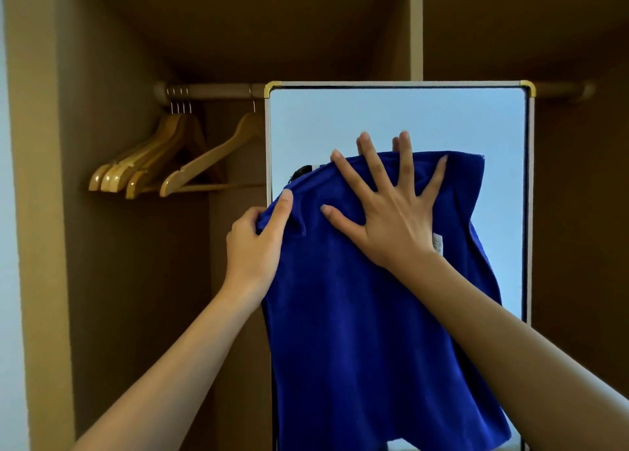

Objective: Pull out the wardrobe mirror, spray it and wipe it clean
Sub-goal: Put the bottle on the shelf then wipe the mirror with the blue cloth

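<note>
A blue cloth (367, 314) is spread over the mirror (391, 120) at centre right of the frame; its left edge is pinched by the left hand (255, 243); it is pressed flat by the right hand (391, 212), fingers splayed wide.

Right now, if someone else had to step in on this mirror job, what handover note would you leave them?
Left hand: pinches the upper left corner of the blue microfiber cloth.
Right hand: fingers spread flat, presses the cloth against the wardrobe mirror.
Mirror: pulled out, standing in front of the hanging rail, wooden hangers to its left.
Spray bottle: not in view; whether spraying happened cannot be told.
Left: wipe the glass, including the uncovered top and right strip.
</note>
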Demonstrator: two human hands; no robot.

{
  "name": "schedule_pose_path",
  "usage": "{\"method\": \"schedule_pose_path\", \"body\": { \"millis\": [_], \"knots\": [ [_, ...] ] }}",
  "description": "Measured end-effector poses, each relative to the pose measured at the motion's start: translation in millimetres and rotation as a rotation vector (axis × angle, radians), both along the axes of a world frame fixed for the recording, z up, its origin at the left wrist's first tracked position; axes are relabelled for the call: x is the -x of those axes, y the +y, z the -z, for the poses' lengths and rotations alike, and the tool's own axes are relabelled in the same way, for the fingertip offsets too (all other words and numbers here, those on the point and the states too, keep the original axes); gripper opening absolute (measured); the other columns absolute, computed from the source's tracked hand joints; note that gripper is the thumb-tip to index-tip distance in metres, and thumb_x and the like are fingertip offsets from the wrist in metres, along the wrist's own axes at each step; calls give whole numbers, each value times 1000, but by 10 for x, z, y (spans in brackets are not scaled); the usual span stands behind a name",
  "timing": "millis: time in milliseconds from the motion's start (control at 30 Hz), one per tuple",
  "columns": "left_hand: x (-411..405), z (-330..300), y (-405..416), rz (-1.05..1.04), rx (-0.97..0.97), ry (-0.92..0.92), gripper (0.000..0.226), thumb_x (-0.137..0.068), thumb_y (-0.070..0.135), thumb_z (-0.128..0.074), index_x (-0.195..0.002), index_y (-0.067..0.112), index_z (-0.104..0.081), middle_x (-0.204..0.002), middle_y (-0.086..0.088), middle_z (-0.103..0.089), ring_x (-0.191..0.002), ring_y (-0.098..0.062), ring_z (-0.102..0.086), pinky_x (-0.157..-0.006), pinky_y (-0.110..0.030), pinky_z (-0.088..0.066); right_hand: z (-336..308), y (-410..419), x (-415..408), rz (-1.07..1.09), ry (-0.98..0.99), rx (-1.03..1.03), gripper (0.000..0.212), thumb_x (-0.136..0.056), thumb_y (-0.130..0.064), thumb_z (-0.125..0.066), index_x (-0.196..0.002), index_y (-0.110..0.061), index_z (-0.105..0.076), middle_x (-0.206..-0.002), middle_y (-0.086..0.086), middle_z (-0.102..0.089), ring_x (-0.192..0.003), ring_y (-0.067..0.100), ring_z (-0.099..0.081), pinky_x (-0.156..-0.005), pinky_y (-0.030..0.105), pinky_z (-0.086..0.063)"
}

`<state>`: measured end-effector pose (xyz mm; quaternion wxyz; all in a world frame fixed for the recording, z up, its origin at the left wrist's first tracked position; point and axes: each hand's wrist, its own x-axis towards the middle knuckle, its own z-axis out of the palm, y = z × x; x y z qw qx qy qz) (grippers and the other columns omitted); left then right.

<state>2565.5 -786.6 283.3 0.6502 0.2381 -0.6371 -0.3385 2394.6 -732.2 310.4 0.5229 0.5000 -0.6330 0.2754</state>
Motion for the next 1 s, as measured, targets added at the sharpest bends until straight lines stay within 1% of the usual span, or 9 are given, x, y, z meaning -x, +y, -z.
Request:
{"method": "schedule_pose_path", "body": {
  "millis": [100,167,233,333,400,500,700,800,1000],
  "knots": [
    [-49,-10,14,61,24,1,76,-79,70,-51,-89,-6,-60,-86,-23,-61,-83,-39,-58,-71,-37,-44,-96,-82,-123,-16,0,22,73,-87,-80,-12,-151,-47,0,-163,-8,4,-148,33,14,-106,75,5],
    [-87,-37,21,69,29,-7,69,-82,65,-53,-80,-4,-59,-75,-19,-59,-70,-34,-54,-68,-38,-42,-203,-138,-215,-24,8,37,73,-87,-79,-11,-152,-46,-1,-163,-7,4,-149,31,13,-106,74,4],
    [-113,-84,3,58,29,-17,69,-83,64,-54,-78,-4,-59,-72,-14,-57,-68,-28,-53,-66,-39,-41,-331,-195,-298,-30,26,47,72,-88,-78,-9,-152,-46,0,-163,-6,5,-149,30,12,-106,74,3],
    [-117,-171,-21,71,26,-30,79,-78,72,-51,-91,-5,-63,-83,-19,-66,-79,-35,-63,-73,-47,-52,-520,-273,-389,-30,54,58,71,-88,-77,-8,-151,-46,1,-163,-6,7,-149,29,12,-106,74,3],
    [-112,-223,-47,72,11,-30,83,-78,75,-50,-95,-5,-63,-91,-25,-66,-88,-40,-63,-81,-54,-52,-619,-317,-420,-22,68,64,70,-89,-76,-7,-152,-46,1,-163,-6,7,-149,28,12,-106,74,2],
    [-105,-299,-105,83,-12,-14,89,-74,78,-53,-97,-7,-63,-95,-27,-66,-93,-43,-62,-85,-54,-52,-691,-366,-425,0,86,62,71,-89,-76,-6,-152,-45,0,-163,-6,7,-149,28,11,-106,74,2],
    [-58,-405,-148,108,-15,-8,62,-84,63,-55,-100,3,-68,-99,-21,-69,-96,-37,-65,-89,-54,-51,-672,-386,-385,7,99,63,69,-90,-74,-7,-152,-44,0,-163,-6,5,-149,27,9,-108,72,5],
    [-39,-436,-166,117,12,9,68,-84,63,-56,-103,-1,-65,-100,-26,-65,-98,-43,-62,-89,-57,-49,-605,-360,-330,7,88,74,68,-92,-73,-8,-152,-44,-1,-163,-7,1,-150,27,6,-108,72,4],
    [-33,-440,-217,142,61,39,63,-89,59,-54,-101,-2,-64,-98,-30,-63,-95,-46,-59,-87,-58,-49,-524,-361,-342,10,78,82,67,-93,-71,-8,-153,-43,-2,-163,-6,-2,-150,26,3,-108,73,4]
  ]
}}
